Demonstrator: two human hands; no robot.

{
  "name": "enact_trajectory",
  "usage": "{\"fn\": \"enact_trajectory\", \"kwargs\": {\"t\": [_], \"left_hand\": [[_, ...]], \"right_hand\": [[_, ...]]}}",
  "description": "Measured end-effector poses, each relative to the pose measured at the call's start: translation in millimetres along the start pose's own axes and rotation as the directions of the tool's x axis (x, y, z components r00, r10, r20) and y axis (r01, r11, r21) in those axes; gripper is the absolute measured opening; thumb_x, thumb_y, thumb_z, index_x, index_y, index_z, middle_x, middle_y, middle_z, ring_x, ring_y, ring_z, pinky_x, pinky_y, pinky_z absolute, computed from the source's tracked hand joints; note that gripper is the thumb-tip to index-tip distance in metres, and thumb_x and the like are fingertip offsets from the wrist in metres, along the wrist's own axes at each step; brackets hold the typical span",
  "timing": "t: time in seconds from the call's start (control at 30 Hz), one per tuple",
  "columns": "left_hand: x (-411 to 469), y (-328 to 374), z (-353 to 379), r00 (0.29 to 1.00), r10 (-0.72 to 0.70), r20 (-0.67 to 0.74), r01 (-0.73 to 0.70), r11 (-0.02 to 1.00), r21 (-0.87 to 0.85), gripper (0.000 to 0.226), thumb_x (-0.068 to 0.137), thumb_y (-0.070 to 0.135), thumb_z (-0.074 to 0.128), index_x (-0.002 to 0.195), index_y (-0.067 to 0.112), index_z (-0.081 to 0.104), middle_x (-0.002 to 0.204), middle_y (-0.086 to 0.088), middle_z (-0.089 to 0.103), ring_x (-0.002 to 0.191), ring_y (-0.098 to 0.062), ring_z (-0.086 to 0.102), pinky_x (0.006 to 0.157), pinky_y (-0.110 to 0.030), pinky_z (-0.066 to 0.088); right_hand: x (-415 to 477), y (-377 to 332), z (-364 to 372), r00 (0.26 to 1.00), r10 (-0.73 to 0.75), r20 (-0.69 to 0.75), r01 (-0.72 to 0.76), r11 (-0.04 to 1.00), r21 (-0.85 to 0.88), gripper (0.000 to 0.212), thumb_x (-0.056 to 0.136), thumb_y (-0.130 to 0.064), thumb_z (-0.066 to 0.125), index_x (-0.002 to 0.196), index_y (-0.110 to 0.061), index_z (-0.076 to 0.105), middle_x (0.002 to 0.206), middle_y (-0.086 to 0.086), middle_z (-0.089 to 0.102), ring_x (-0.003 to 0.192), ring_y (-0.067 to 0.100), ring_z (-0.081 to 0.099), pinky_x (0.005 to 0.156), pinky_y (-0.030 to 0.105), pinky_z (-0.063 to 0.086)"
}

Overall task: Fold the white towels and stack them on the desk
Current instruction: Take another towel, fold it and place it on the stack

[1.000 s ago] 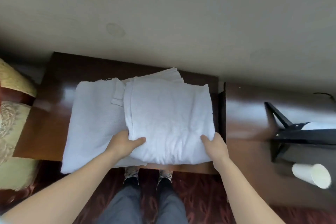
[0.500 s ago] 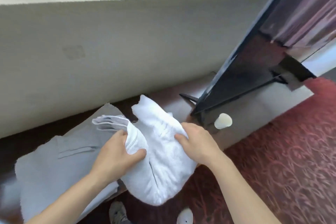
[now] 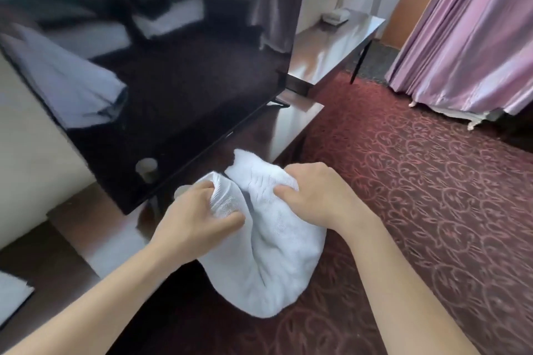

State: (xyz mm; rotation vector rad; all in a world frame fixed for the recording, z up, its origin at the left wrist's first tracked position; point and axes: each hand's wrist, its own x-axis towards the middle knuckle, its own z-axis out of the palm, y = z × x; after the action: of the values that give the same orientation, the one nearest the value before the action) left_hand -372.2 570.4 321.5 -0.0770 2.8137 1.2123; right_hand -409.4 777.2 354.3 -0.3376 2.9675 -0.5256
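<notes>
A folded white towel (image 3: 271, 262) hangs in the air in front of me, sagging in the middle over the carpet. My left hand (image 3: 196, 219) grips its left folded edge and my right hand (image 3: 320, 196) clutches its upper right part. The dark wooden desk (image 3: 328, 49) runs along the wall to the far right. A corner of another white towel (image 3: 11, 294) lies on the low table at the far left edge.
A large black TV (image 3: 161, 66) stands on a dark cabinet (image 3: 277, 127) just beyond the towel. A white paper cup (image 3: 180, 190) peeks out behind my left hand. A small white box (image 3: 336, 18) sits on the desk. Pink curtains (image 3: 473, 37) hang at right above the red patterned carpet (image 3: 418, 181).
Both hands lifted the folded towel off the table and carried it right. My view has swung right from the low table to the TV and desk.
</notes>
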Motion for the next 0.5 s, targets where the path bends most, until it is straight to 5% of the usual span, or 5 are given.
{"fn": "enact_trajectory", "kwargs": {"t": [0.37, 0.5], "left_hand": [[175.0, 145.4, 147.9, 0.961, 0.19, 0.2, -0.193, 0.981, -0.001, 0.042, 0.065, 0.048, 0.066, 0.071, 0.006, 0.062, 0.083, 0.003, 0.059, 0.072, -0.011, 0.06, 0.057, -0.033, 0.049], [278.1, 182.2, 186.6, 0.941, 0.229, 0.251, -0.207, 0.972, -0.111, 0.027, 0.072, 0.032, 0.074, 0.069, 0.008, 0.061, 0.076, 0.001, 0.061, 0.069, -0.009, 0.061, 0.055, -0.026, 0.047]], "right_hand": [[53.7, 211.2, -69.2, 0.929, 0.325, -0.176, -0.323, 0.945, 0.044, 0.035, 0.091, -0.043, 0.051, 0.068, -0.018, 0.043, 0.071, -0.003, 0.056, 0.07, 0.023, 0.057, 0.071, 0.04, 0.049], [125.2, 268.0, -90.4, 0.89, 0.411, -0.196, -0.416, 0.909, 0.017, 0.034, 0.092, -0.044, 0.049, 0.069, -0.02, 0.042, 0.074, -0.003, 0.057, 0.074, 0.024, 0.056, 0.073, 0.04, 0.048]]}}
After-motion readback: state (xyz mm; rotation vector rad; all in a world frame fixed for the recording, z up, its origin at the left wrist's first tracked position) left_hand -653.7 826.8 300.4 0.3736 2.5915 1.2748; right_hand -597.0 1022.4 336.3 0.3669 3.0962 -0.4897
